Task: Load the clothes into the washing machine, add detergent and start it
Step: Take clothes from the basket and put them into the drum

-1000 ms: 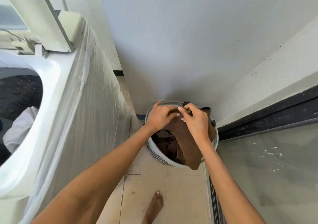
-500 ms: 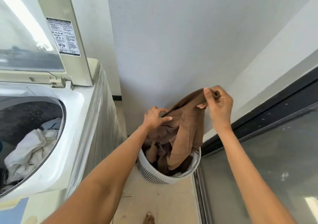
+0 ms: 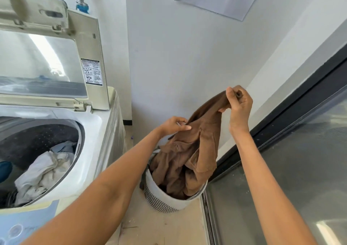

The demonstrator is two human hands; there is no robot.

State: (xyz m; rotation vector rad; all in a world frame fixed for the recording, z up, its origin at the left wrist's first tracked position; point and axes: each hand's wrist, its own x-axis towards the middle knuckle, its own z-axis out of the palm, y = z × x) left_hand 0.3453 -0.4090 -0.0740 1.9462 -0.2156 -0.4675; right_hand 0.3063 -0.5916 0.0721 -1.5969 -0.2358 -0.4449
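A brown garment hangs half out of a white laundry basket on the floor. My right hand grips its top end, raised above the basket. My left hand pinches the cloth lower down on its left side. The top-loading washing machine stands at the left with its lid up. White, pale blue and dark clothes lie in the drum.
A white wall rises behind the basket. A dark-framed glass door runs along the right. A tap and hose fitting sit above the machine. The control panel is at the lower left. Tiled floor lies between machine and door.
Both hands took hold of the brown garment in the basket and lifted it; the right hand rose highest. My view tilted up, so the machine's lid and drum show more.
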